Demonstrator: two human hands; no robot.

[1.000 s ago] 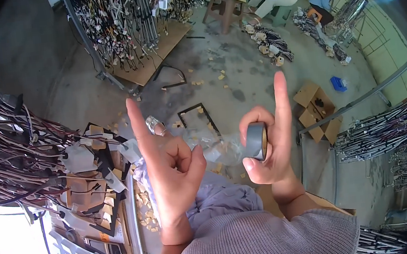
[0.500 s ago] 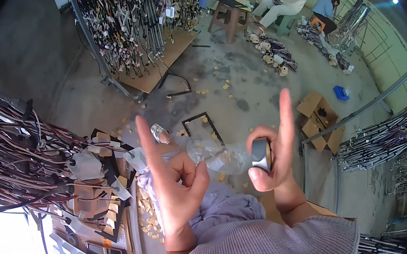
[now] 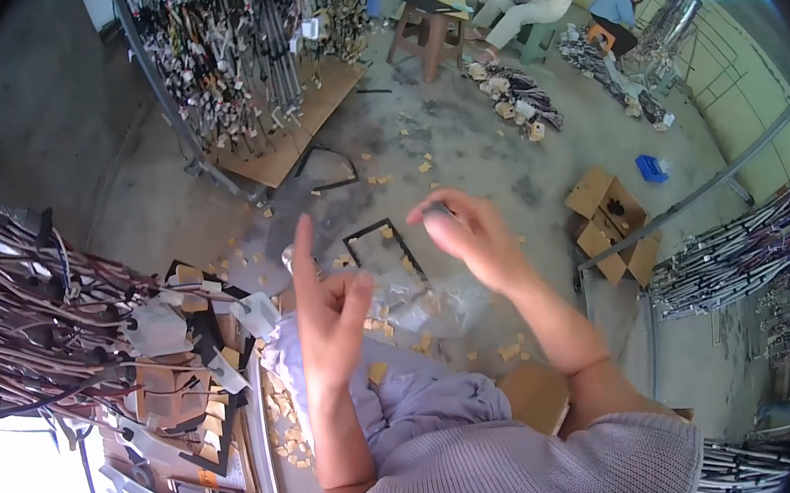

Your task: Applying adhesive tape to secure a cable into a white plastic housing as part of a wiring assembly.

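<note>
My left hand (image 3: 326,322) is raised over my lap, with its index finger stretched up and its thumb apart from it. The other fingers are curled, and nothing shows in them. Farther forward and to the right, my right hand (image 3: 474,236) is closed with its fingers bent around a small dark roll of tape (image 3: 438,210). Most of that roll is hidden by the fingers. The two hands are apart and touch nothing else. Below them is the light purple cloth (image 3: 422,394) over my lap.
Bundles of cables (image 3: 18,275) hang close at my left, others (image 3: 727,252) at my right. An open cardboard box (image 3: 645,262) and a blue bin (image 3: 651,169) stand on the floor. A black frame (image 3: 401,260) lies ahead. Two people sit at the far right.
My right hand has moved forward and left with the roll, and its raised index finger is now bent. My left hand's thumb has come away from its curled fingers. The view has shifted slightly.
</note>
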